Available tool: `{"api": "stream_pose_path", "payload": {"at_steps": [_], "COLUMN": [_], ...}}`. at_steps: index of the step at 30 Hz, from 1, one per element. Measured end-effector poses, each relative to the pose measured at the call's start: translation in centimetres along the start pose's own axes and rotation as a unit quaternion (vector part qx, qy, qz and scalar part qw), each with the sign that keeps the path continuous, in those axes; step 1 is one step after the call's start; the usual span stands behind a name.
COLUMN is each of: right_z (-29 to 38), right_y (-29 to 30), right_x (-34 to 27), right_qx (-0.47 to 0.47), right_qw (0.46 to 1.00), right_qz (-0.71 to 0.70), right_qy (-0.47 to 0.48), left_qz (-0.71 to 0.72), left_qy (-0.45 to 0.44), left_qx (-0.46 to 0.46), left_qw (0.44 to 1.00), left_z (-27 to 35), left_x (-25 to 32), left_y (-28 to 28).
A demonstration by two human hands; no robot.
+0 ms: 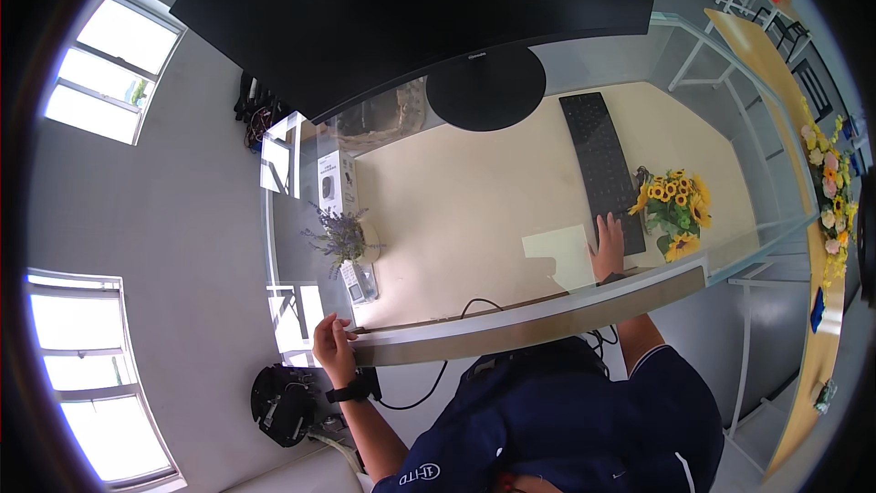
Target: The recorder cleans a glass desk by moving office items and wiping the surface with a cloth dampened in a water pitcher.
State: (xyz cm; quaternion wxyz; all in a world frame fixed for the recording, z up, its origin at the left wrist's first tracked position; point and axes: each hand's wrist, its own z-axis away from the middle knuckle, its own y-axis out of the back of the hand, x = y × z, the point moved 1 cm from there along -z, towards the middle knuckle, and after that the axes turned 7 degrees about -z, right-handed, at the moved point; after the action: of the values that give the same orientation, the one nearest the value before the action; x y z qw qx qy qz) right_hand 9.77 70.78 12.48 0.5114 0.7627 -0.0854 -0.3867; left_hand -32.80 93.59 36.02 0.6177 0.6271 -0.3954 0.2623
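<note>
My right hand [608, 246] rests, fingers extended, at the near end of a black keyboard [595, 150] and holds nothing. A bunch of artificial sunflowers [677, 209] stands just to its right. At the desk's near left corner is my left hand [333, 349], fingers bent and apart, with a black band on the wrist; it holds nothing. Beyond it on the desktop lie a white remote-like device [354, 282], a lavender plant [342, 236] in a pale pot and a white printed box [337, 181]. The black monitor stand [486, 89] sits at the desk's back.
A large black monitor [424, 7] overhangs the back. Glass panels [780, 116] border the desk, and its light front rail [534, 329] runs before me. A black cable [421, 397] hangs below. On the left floor is a black bag [280, 404]. A wooden table [794, 438] stands right.
</note>
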Motion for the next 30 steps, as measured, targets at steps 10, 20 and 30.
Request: {"api": "stream_pose_path", "payload": {"at_steps": [10, 20, 30], "right_z": [12.1, 12.8, -7.5], "right_y": [10.1, 35.4, 49.1], "right_x": [0.0, 12.2, -4.3], "right_qx": [-0.009, 0.630, 0.412], "right_qw": [0.995, 0.702, 0.751], "right_qz": [-0.092, -0.185, -0.510], "right_qy": [-0.038, -0.275, 0.081], "left_qz": [0.040, 0.199, 0.330], "left_qy": [-0.029, -0.039, -0.128], "left_qx": [-0.013, 0.000, -0.065], "left_qw": [0.999, 0.979, 0.933], "left_z": [0.0, 1.0, -8.0], "left_x": [-0.9, 5.5, 18.6], "left_y": [0.0, 8.5, 9.5]}}
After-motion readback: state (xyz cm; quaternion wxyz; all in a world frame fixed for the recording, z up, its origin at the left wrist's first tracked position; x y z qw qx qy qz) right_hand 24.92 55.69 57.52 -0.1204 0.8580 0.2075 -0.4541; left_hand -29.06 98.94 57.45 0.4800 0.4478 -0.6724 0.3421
